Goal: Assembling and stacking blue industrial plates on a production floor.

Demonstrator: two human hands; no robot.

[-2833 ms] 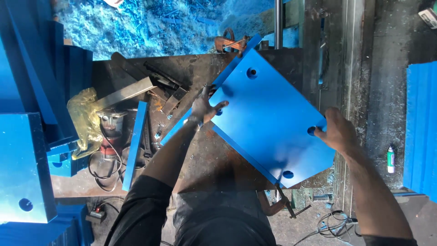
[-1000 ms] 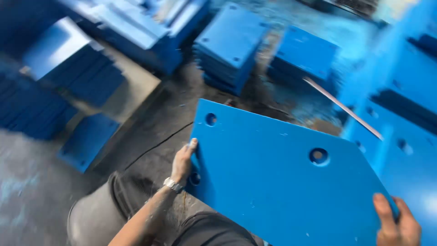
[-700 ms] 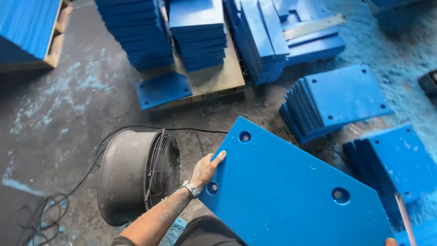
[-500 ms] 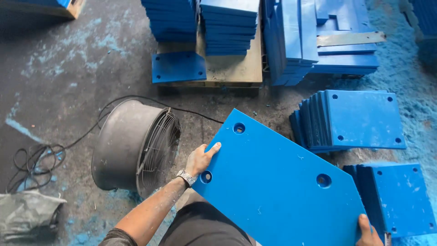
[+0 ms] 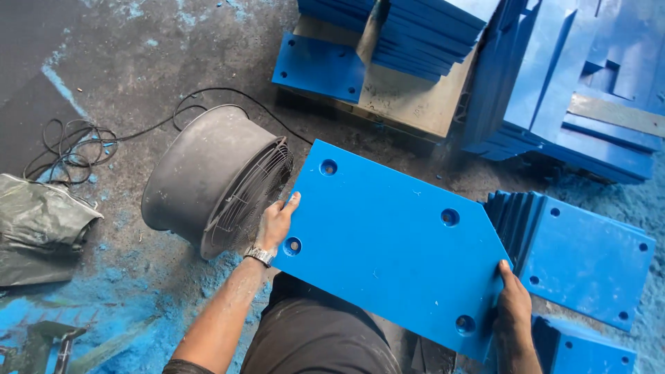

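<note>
1. The blue plate, a flat panel with one corner cut off and four round holes, is held level above the person's lap and the dusty floor, carried between both hands.
2. At the far left lies a crumpled grey sheet, and behind it a loose coil of black cable on the floor.
3. A round grey fan with a wire grille lies on its side just left of the plate.
4. The left hand, with a metal watch at the wrist, grips the plate's left edge near a corner hole; the thumb lies on top and the fingers curl under, clamped on the edge.
5. Beyond the plate, a small blue square plate leans against a pallet loaded with stacked blue plates.
6. The right hand clasps the plate's right edge, fingers wrapped around it.
7. Just right of it, a row of upright blue plates stands on the floor, and more blue pieces are piled behind.
</note>
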